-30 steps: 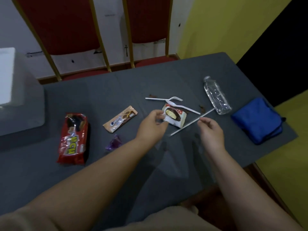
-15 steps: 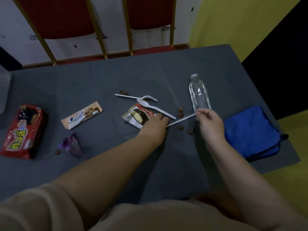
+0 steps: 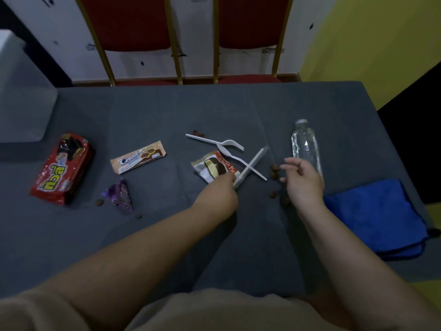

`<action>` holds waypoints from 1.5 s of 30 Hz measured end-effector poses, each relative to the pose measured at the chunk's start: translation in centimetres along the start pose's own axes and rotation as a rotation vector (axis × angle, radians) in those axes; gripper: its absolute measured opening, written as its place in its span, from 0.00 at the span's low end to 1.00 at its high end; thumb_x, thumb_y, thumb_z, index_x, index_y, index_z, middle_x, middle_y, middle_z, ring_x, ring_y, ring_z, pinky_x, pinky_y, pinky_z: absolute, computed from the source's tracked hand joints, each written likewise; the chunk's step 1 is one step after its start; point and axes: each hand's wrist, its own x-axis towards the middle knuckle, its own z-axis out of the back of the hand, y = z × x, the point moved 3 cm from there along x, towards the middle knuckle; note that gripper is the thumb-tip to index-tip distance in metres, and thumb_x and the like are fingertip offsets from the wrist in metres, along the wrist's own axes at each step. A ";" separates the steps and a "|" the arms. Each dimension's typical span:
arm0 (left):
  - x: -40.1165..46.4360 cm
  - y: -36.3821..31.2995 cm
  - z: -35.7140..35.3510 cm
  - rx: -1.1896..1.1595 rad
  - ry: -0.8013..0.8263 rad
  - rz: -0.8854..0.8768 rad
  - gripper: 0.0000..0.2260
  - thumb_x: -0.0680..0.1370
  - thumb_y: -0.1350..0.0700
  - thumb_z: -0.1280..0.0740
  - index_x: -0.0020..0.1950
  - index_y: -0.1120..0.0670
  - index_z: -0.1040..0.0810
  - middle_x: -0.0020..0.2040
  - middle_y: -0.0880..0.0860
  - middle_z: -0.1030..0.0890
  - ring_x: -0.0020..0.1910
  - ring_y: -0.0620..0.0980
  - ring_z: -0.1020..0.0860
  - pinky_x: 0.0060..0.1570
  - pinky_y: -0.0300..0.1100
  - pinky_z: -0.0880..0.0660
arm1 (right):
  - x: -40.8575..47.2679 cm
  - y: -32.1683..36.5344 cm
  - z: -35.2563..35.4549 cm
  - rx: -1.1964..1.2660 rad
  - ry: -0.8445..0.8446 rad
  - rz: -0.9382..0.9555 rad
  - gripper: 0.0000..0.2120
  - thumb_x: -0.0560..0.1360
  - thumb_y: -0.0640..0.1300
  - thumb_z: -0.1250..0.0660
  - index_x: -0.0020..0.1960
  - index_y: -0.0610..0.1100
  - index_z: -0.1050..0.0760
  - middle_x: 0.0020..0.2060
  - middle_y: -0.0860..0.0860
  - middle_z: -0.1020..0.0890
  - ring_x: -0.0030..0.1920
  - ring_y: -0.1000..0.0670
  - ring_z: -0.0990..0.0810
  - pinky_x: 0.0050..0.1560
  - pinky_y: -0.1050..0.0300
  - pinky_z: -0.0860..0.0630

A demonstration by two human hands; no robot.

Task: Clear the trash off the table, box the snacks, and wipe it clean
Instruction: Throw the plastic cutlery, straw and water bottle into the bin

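Note:
My left hand (image 3: 220, 195) grips the near end of a white paper-wrapped straw (image 3: 251, 166), which points up and away across a white plastic spoon (image 3: 238, 161). Under them lies a Choco Pie wrapper (image 3: 210, 168), with a white plastic fork (image 3: 214, 140) just behind it. My right hand (image 3: 301, 179) hovers with relaxed fingers beside a clear plastic bottle (image 3: 305, 144), holding nothing. Brown crumbs (image 3: 274, 173) lie scattered between my hands. A blue cloth (image 3: 377, 216) sits folded at the right.
On the grey table (image 3: 167, 111), left of centre, are a Cream-O biscuit pack (image 3: 138, 159), a red biscuit pack (image 3: 62, 167) and a crumpled purple wrapper (image 3: 119, 198). A translucent box (image 3: 21, 96) stands at far left. Two red chairs (image 3: 133, 22) stand behind the table.
My right hand let go of the straw's far end and opened. My left hand now holds the straw alone and has swung it upright across the spoon. The camera view shifted.

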 end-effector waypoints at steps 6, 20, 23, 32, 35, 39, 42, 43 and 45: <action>-0.2 2.7 3.4 -0.478 -0.196 0.149 0.08 0.81 0.53 0.43 0.55 0.51 0.26 0.45 0.49 0.21 0.46 0.50 0.22 0.47 0.47 0.24 | 0.5 0.3 -5.6 -0.566 0.244 0.219 0.14 0.75 0.46 0.34 0.59 0.46 0.23 0.50 0.51 0.21 0.53 0.49 0.23 0.53 0.56 0.27; 3.0 2.2 3.6 -1.063 -0.266 0.350 0.09 0.75 0.49 0.33 0.44 0.54 0.24 0.39 0.54 0.21 0.39 0.52 0.22 0.38 0.42 0.27 | -4.8 4.6 -9.3 -0.368 0.470 0.318 0.05 0.76 0.41 0.35 0.48 0.44 0.20 0.40 0.50 0.20 0.37 0.54 0.26 0.33 0.69 0.35; 3.3 2.8 4.6 -1.016 -0.348 0.429 0.10 0.80 0.52 0.40 0.45 0.55 0.24 0.35 0.51 0.25 0.33 0.48 0.26 0.35 0.40 0.30 | -5.5 5.3 -10.2 -0.324 0.589 0.300 0.04 0.75 0.44 0.34 0.46 0.48 0.20 0.36 0.54 0.21 0.38 0.54 0.24 0.37 0.66 0.32; 3.1 7.7 7.1 -1.002 -0.298 0.488 0.18 0.77 0.44 0.39 0.53 0.59 0.26 0.34 0.58 0.27 0.28 0.52 0.26 0.32 0.41 0.27 | 4.2 6.7 -13.3 -0.842 0.362 0.502 0.22 0.79 0.48 0.41 0.72 0.47 0.36 0.70 0.50 0.32 0.68 0.45 0.35 0.66 0.51 0.37; 2.6 8.2 7.4 -0.938 -0.269 0.468 0.15 0.76 0.44 0.36 0.47 0.56 0.29 0.31 0.54 0.31 0.26 0.49 0.32 0.26 0.38 0.35 | 5.0 6.1 -14.8 -1.031 0.394 0.621 0.19 0.79 0.49 0.41 0.69 0.49 0.32 0.67 0.51 0.29 0.66 0.46 0.34 0.63 0.51 0.37; 2.0 8.0 7.6 -1.156 -0.194 0.458 0.08 0.78 0.49 0.37 0.48 0.53 0.30 0.31 0.49 0.35 0.22 0.44 0.41 0.20 0.33 0.44 | 4.5 5.8 -15.0 -1.023 0.347 0.689 0.10 0.79 0.49 0.40 0.57 0.49 0.25 0.56 0.50 0.24 0.58 0.47 0.29 0.54 0.54 0.36; 2.1 8.4 8.1 -1.127 -0.223 0.450 0.08 0.78 0.51 0.37 0.44 0.53 0.31 0.31 0.48 0.35 0.23 0.44 0.40 0.21 0.34 0.43 | 4.1 6.3 -14.0 -0.945 0.312 0.767 0.07 0.78 0.48 0.38 0.54 0.49 0.24 0.51 0.52 0.21 0.55 0.48 0.27 0.53 0.54 0.37; 2.2 8.5 8.3 -1.114 -0.247 0.453 0.08 0.78 0.51 0.37 0.43 0.53 0.31 0.30 0.48 0.36 0.23 0.44 0.39 0.22 0.35 0.42 | 3.8 6.6 -13.5 -0.868 0.306 0.791 0.07 0.77 0.47 0.37 0.53 0.49 0.23 0.50 0.52 0.20 0.54 0.48 0.26 0.52 0.55 0.37; 2.6 8.8 8.8 -1.147 -0.263 0.455 0.07 0.78 0.50 0.38 0.45 0.53 0.30 0.30 0.48 0.35 0.23 0.43 0.39 0.21 0.34 0.42 | 2.9 7.2 -12.4 -0.661 0.324 0.855 0.06 0.75 0.45 0.33 0.50 0.47 0.20 0.47 0.51 0.17 0.54 0.46 0.23 0.52 0.55 0.37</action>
